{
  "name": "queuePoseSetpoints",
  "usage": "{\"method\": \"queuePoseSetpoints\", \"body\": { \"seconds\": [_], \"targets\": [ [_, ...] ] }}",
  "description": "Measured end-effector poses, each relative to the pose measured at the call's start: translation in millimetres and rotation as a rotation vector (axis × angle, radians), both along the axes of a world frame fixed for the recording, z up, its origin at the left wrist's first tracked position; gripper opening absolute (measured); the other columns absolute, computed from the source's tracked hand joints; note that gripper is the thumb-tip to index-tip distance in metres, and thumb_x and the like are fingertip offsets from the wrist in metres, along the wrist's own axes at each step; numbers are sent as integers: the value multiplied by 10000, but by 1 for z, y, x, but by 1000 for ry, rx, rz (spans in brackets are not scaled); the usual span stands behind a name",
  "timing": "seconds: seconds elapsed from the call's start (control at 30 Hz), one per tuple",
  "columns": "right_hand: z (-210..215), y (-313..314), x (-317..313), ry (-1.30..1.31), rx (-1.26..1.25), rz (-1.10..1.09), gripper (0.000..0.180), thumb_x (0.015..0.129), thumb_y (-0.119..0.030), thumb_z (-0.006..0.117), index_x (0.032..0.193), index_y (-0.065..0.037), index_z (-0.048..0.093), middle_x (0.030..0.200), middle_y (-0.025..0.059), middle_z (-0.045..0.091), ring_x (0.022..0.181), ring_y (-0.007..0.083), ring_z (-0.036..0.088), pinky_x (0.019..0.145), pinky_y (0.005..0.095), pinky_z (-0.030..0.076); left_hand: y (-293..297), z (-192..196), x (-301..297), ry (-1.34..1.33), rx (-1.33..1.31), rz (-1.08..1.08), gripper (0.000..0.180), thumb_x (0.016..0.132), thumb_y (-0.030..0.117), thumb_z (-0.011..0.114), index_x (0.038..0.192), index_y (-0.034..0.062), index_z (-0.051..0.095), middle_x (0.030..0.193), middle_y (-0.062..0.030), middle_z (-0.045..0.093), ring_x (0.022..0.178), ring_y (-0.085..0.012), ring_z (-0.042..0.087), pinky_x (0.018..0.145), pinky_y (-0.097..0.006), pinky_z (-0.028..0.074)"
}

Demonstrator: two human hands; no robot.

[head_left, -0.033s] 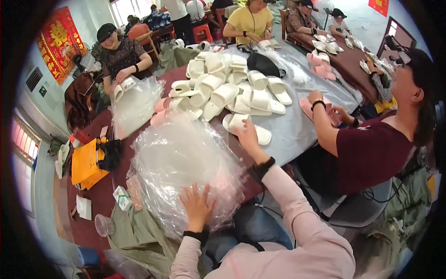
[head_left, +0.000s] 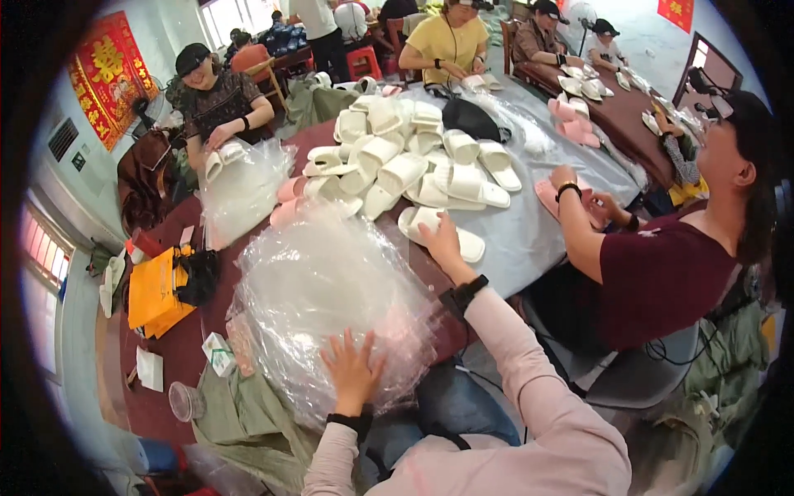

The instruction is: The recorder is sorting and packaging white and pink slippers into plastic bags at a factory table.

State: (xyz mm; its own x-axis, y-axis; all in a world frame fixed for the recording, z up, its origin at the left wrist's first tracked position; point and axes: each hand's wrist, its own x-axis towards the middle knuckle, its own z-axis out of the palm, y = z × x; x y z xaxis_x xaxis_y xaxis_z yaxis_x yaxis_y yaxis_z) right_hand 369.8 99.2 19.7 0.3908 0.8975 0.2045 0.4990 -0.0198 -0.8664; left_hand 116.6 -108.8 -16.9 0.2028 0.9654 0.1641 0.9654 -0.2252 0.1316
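Note:
My left hand (head_left: 354, 374) lies with spread fingers on the near side of a big heap of clear plastic bags (head_left: 302, 285). Ahead and to the right, my right hand (head_left: 444, 245) has its thumb and fingers on the strap of a cream slipper (head_left: 471, 247), which rests at the edge of the grey sheet. The fingertips seem closed on the strap, though the grip is partly hidden. Just beyond lies a pile of cream slippers (head_left: 401, 172), with a few pink slippers (head_left: 289, 198) at its left, behind the bags.
At the left stand an orange bag (head_left: 155, 289), a white box (head_left: 150, 369) and a clear round tub (head_left: 187, 402). A co-worker in maroon (head_left: 662, 281) sits close on my right, handling a pink slipper (head_left: 550, 197). Other people work across the table.

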Motion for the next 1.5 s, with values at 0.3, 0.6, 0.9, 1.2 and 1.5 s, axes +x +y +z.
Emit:
{"method": "queuePoseSetpoints", "body": {
  "seconds": [0.3, 0.6, 0.9, 1.2, 1.5],
  "targets": [
    [-44, 54, 4, 408, 17, -113, 849, 737, -31, 656, 1409, 4, 138, 1323, 277, 423, 1242, 388, 420, 1045, 378, 311, 0, -3, -3, -26, -1, 20, 567, 857, 515, 518, 1375, 303, 428, 1443, -193, 317, 1334, -479, 215, 1045, -674, 78],
    [-12, 59, 72, 234, -161, -193, 908, 699, -59, 630, 1443, -53, 110, 1203, 268, 523, 1090, 389, 540, 923, 412, 423, -2, 3, -2, -35, -30, 28, 557, 852, 548, 503, 1350, 302, 463, 1446, -198, 322, 1339, -486, 198, 1057, -666, 45],
    [-50, 73, 97, 665, 43, 18, 641, 666, 50, 644, 1252, -19, 393, 1093, 143, 560, 965, 261, 576, 794, 351, 491, -1, -8, -3, -50, -11, 16, 560, 843, 544, 520, 1345, 300, 468, 1428, -207, 345, 1339, -481, 199, 1058, -665, 42],
    [24, -50, 42, 1087, 95, 113, 435, 774, 66, 612, 1176, -10, 462, 1008, 115, 606, 858, 204, 622, 722, 325, 531, -2, -16, -6, 3, 42, -9, 599, 857, 536, 507, 1389, 280, 406, 1441, -209, 303, 1347, -473, 179, 1054, -676, 32],
    [75, -171, -78, 1186, -133, 285, 471, 822, -11, 630, 1241, -46, 418, 1063, 86, 608, 900, 168, 617, 760, 285, 515, 3, -13, -5, -19, -58, -21, 566, 870, 454, 513, 1358, 176, 451, 1412, -196, 365, 1328, -496, 204, 1047, -683, 53]
  ]
}}
